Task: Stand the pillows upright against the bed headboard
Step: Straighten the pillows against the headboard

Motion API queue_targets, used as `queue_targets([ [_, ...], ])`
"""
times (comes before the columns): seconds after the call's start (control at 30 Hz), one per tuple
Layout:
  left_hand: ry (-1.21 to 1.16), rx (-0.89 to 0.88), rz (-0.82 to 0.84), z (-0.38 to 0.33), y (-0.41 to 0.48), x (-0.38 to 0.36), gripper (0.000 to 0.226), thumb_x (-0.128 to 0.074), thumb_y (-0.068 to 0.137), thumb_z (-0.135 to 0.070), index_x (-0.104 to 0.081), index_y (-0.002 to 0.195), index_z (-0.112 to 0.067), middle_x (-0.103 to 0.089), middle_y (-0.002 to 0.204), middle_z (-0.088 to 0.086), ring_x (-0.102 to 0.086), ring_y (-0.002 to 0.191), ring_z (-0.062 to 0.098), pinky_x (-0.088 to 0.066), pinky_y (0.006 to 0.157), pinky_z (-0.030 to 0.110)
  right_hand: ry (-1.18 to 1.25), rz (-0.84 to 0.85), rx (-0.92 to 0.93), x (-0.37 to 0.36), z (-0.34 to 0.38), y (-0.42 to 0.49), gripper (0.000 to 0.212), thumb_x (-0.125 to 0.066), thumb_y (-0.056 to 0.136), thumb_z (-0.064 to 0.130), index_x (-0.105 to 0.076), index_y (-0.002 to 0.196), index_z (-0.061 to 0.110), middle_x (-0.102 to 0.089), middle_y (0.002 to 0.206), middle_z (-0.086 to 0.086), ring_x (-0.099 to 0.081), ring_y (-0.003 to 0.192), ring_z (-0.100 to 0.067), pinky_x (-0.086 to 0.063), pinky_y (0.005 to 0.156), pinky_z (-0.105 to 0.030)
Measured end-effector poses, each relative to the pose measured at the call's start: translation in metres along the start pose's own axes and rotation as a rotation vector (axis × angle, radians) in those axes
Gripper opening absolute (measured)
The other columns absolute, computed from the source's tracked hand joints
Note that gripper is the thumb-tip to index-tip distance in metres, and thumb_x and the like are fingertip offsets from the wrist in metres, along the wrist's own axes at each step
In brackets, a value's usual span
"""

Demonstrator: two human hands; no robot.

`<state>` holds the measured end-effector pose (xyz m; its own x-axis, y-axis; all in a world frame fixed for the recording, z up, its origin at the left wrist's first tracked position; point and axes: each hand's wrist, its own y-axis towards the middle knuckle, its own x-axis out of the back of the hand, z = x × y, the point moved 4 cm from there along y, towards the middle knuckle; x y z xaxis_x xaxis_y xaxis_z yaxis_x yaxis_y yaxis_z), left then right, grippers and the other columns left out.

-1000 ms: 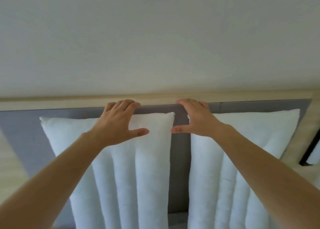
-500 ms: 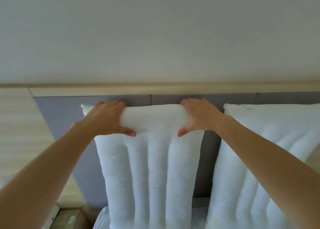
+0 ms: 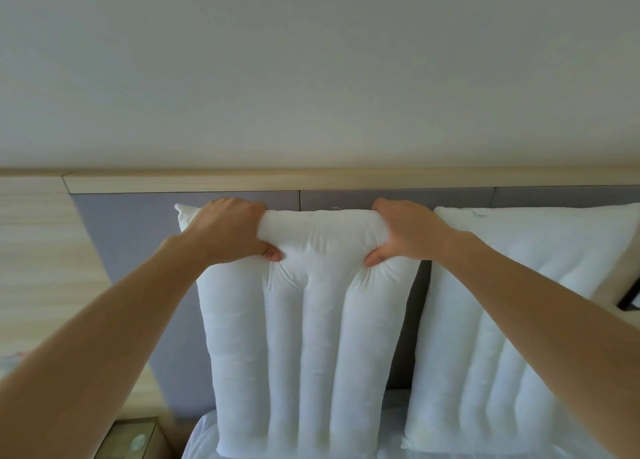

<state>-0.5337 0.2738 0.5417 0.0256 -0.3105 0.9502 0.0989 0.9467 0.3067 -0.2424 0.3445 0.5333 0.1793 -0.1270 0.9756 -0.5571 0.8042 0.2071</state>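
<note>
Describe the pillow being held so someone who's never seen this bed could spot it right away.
Find the grey padded headboard under its pale wooden rail. Two white ribbed pillows stand against it. It is the left pillow, the one whose top edge is pinched by the left hand and right hand; the right pillow is untouched.

**Count at the headboard**

2 white pillows stand against the grey headboard (image 3: 138, 223): 1 left pillow (image 3: 304, 337) before its middle, 1 right pillow (image 3: 502, 320) beside it. 2 hands, the left hand (image 3: 228, 230) and right hand (image 3: 408, 231), clasp the left pillow's top edge. 1 nightstand (image 3: 135, 438) sits below the headboard's left end.
</note>
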Motion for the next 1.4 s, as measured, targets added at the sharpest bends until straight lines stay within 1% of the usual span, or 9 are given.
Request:
queue_targets([
  [0.33,-0.051,-0.015,0.009,-0.014,0.001,-0.004,0.065,-0.076,0.059,-0.08,-0.056,0.088,-0.025,-0.062,0.079,-0.005,-0.058,0.078,0.024,-0.041,0.065,0.038,-0.106,0.022,-0.026,0.02,-0.011,-0.005,0.09,-0.086,0.048,0.074,-0.051,0.111,0.021,-0.061,0.103,0.005,-0.058,0.093,-0.022,-0.049,0.08,-0.041],
  [0.47,-0.044,-0.02,0.016,-0.016,0.012,-0.022,0.069,-0.075,0.06,-0.08,-0.057,0.092,-0.023,-0.064,0.085,-0.003,-0.061,0.085,0.027,-0.037,0.066,0.037,-0.214,0.012,-0.013,-0.004,-0.024,-0.002,0.101,-0.07,0.05,0.089,-0.048,0.121,0.021,-0.057,0.111,0.004,-0.052,0.106,-0.023,-0.039,0.089,-0.04],
  [0.6,-0.021,-0.005,0.04,-0.013,0.022,-0.027,0.075,-0.071,0.061,-0.084,-0.054,0.099,-0.022,-0.059,0.089,-0.007,-0.057,0.09,0.025,-0.036,0.074,0.036,-0.216,-0.037,-0.027,-0.008,-0.036,-0.002,0.111,-0.071,0.056,0.084,-0.038,0.143,0.024,-0.047,0.136,0.006,-0.041,0.129,-0.02,-0.025,0.104,-0.039],
  [0.67,-0.02,-0.038,0.018,-0.012,0.025,-0.033,0.08,-0.066,0.062,-0.087,-0.053,0.107,-0.023,-0.06,0.098,-0.008,-0.057,0.097,0.023,-0.036,0.084,0.036,-0.22,-0.067,-0.03,-0.01,-0.04,-0.006,0.12,-0.071,0.057,0.084,-0.03,0.152,0.022,-0.039,0.149,0.004,-0.034,0.139,-0.021,-0.019,0.111,-0.04],
  [0.73,-0.016,-0.093,-0.04,-0.012,0.024,-0.039,0.089,-0.06,0.063,-0.09,-0.051,0.124,-0.026,-0.061,0.119,-0.008,-0.055,0.114,0.02,-0.035,0.1,0.037,-0.22,-0.098,-0.032,-0.015,-0.042,-0.011,0.129,-0.066,0.056,0.089,-0.022,0.157,0.022,-0.033,0.156,0.002,-0.029,0.144,-0.021,-0.014,0.116,-0.041],
  [0.83,0.018,-0.17,-0.138,-0.015,0.016,-0.042,0.098,-0.053,0.07,-0.09,-0.038,0.145,-0.028,-0.048,0.144,-0.005,-0.046,0.132,0.021,-0.029,0.111,0.041,-0.256,-0.175,-0.012,-0.022,-0.04,-0.015,0.134,-0.055,0.055,0.097,-0.017,0.159,0.022,-0.029,0.158,0.003,-0.026,0.147,-0.02,-0.01,0.119,-0.043],
  [0.97,0.084,-0.221,-0.24,-0.025,0.006,-0.048,0.1,-0.041,0.076,-0.091,-0.026,0.156,-0.032,-0.038,0.156,-0.004,-0.038,0.139,0.021,-0.03,0.113,0.044,-0.277,-0.225,0.03,-0.033,-0.031,-0.013,0.13,-0.052,0.059,0.097,-0.018,0.159,0.021,-0.031,0.158,0.003,-0.024,0.149,-0.021,-0.012,0.119,-0.046],
  [1.17,0.124,-0.226,-0.205,-0.027,0.01,-0.05,0.099,-0.034,0.077,-0.092,-0.019,0.158,-0.036,-0.034,0.16,-0.005,-0.031,0.146,0.021,-0.028,0.113,0.044,-0.255,-0.223,0.017,-0.034,-0.031,-0.011,0.129,-0.056,0.059,0.095,-0.017,0.159,0.023,-0.031,0.16,0.003,-0.022,0.15,-0.021,-0.011,0.12,-0.045],
  [1.4,0.101,-0.249,-0.284,-0.028,-0.005,-0.034,0.096,-0.03,0.081,-0.092,-0.012,0.16,-0.04,-0.01,0.17,0.0,-0.009,0.156,0.024,-0.02,0.121,0.05,-0.299,-0.208,-0.032,-0.022,-0.008,-0.025,0.128,-0.045,0.063,0.099,-0.004,0.161,0.027,-0.009,0.169,0.006,0.001,0.155,-0.014,-0.007,0.122,-0.05],
])
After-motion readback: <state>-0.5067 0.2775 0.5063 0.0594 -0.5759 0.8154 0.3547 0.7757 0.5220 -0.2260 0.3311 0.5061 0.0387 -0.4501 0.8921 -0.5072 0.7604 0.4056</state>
